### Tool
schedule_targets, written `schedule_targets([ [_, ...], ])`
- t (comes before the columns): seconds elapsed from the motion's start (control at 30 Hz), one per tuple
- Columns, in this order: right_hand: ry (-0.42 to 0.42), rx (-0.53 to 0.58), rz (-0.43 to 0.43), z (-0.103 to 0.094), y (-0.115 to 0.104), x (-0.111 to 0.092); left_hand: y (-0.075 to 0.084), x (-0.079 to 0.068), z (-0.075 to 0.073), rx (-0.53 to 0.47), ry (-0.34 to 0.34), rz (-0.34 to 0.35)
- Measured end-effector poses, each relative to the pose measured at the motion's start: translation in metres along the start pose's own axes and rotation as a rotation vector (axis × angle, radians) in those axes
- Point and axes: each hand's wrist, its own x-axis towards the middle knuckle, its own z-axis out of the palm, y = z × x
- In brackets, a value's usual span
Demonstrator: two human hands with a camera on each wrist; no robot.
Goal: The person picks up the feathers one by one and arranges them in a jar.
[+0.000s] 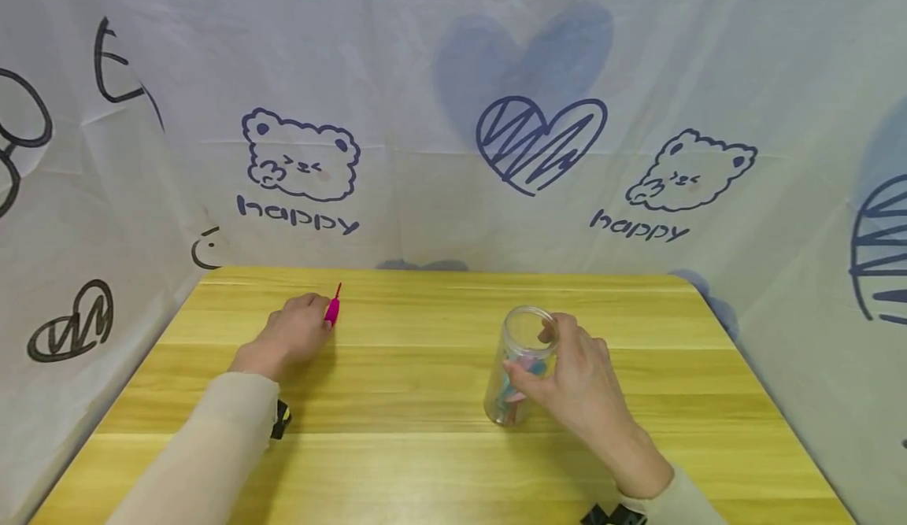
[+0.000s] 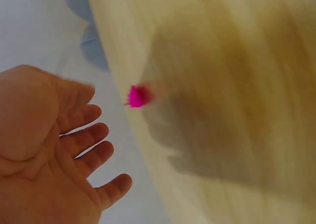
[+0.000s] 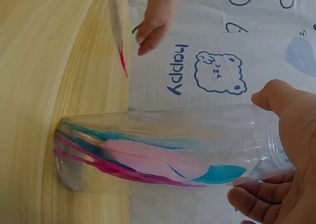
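Note:
A clear, open-topped jar [image 1: 496,395] stands upright on the table. Pink, teal and magenta feathers [image 3: 158,157] show through its wall. My right hand [image 1: 588,383] holds the jar near its rim, thumb on one side and fingers on the other. Over on the left of the table lies a single magenta feather [image 1: 332,312]. My left hand [image 1: 301,328] hovers right beside this feather. In the left wrist view, its fingers [image 2: 91,135] are loosely extended and apart from the feather, with nothing in the palm.
The wooden table [image 1: 404,383] has a straight back edge with rounded corners. Behind it hangs a white cloth [image 1: 418,116] printed with hearts, bear faces and the word happy. The cloth also runs along both sides.

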Motion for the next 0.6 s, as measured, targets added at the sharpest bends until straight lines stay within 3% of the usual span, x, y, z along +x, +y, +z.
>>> schedule_targets([
  [0.27,-0.003,0.005,-0.002,0.0,0.0,0.0,-0.005,-0.004,0.016,-0.023,-0.194,0.003],
  [0.47,0.0,0.002,-0.009,0.0,0.0,0.0,-0.007,-0.003,0.034,-0.035,-0.235,-0.052],
  [0.6,-0.01,0.007,0.015,0.0,-0.001,-0.001,0.009,-0.009,0.036,-0.004,-0.243,-0.089],
])
